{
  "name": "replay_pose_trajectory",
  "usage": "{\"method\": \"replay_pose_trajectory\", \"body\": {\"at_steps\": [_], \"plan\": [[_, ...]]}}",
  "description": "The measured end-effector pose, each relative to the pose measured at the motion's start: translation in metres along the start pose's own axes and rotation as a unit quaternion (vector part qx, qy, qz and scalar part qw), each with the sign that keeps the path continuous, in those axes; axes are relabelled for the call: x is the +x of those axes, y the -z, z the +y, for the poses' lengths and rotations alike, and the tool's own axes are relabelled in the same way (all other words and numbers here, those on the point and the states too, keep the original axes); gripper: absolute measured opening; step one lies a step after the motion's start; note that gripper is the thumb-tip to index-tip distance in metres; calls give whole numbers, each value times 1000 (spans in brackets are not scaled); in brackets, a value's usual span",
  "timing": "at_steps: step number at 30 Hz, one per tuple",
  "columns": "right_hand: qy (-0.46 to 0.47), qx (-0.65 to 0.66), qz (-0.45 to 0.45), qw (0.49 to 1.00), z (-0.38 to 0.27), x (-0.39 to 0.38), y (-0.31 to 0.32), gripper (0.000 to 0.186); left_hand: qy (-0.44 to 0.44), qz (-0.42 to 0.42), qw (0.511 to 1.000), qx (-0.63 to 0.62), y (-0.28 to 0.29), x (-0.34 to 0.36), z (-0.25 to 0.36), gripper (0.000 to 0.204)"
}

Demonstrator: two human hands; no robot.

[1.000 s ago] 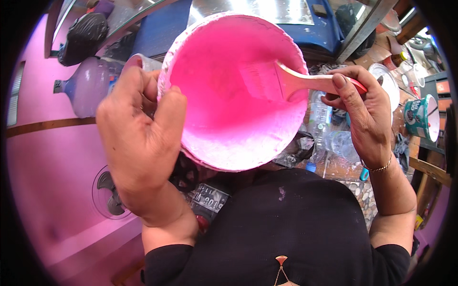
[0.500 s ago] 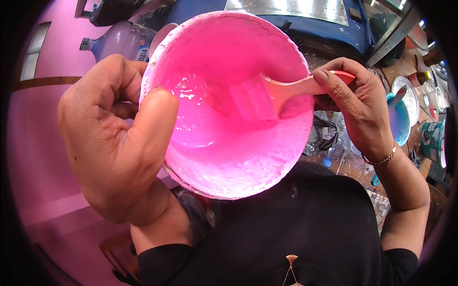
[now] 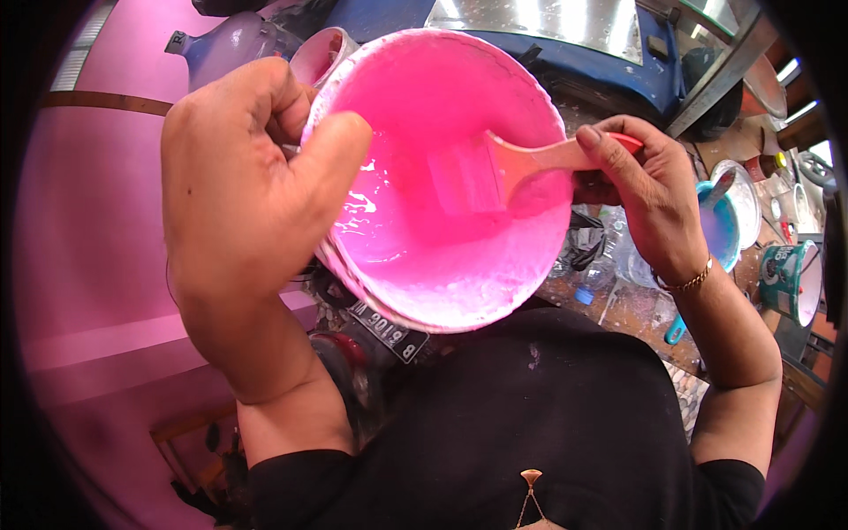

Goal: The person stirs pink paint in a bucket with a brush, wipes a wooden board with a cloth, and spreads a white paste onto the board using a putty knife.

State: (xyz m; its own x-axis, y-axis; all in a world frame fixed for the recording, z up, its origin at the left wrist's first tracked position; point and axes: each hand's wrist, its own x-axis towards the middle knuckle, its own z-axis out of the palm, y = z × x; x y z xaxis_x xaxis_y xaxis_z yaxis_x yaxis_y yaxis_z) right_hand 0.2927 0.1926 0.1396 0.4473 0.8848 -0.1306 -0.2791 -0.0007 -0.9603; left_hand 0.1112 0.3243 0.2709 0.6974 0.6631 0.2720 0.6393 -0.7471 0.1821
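Observation:
A round bucket [image 3: 521,291] of bright pink paint is held up close in front of me, tilted so its inside faces me. My left hand [image 3: 256,177] grips its left rim, the thumb over the edge and the fingers curled behind. Glossy paint [image 3: 371,212] pools on the bucket's left side. My right hand [image 3: 645,185] is closed around the handle of a flat paintbrush [image 3: 539,161] at the bucket's right rim. The brush points left into the bucket, its wide head coated in pink and lying in or against the paint; the bristle tips blend into the colour.
A large water jug [image 3: 231,49] and a pink-smeared tub [image 3: 322,57] stand behind the bucket at left. To the right, a cluttered table holds a blue paint bowl [image 3: 723,225], a green bucket [image 3: 779,276] and clear plastic bottles [image 3: 601,274]. A pink wall [image 3: 97,221] rises at left.
The bucket has tipped further and its left side has shifted right along with my left hand. Paint has drawn toward the left wall. My right hand keeps hold of the brush, moving slightly left.

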Motion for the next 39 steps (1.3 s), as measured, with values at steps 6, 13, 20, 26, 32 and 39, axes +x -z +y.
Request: {"method": "replay_pose_trajectory", "body": {"at_steps": [6,13,20,26,32,39], "plan": [[196,-241,41,949,-29,27,30,36,-21,126,983,-130,-33,22,-15,24],[263,-368,7,892,-51,53,66,24,76,191,944,-260,-116,42,-9,27],[263,-499,54,824,-34,64,71,26,167,208,901,-341,-209,45,-19,28],[236,-529,28,815,-16,75,64,29,248,179,891,-337,-250,27,-15,28],[236,-544,11,805,-10,87,58,25,262,191,892,-316,-252,39,-26,31],[268,-557,32,786,-22,101,44,25,275,174,891,-316,-245,58,-33,34]]}}
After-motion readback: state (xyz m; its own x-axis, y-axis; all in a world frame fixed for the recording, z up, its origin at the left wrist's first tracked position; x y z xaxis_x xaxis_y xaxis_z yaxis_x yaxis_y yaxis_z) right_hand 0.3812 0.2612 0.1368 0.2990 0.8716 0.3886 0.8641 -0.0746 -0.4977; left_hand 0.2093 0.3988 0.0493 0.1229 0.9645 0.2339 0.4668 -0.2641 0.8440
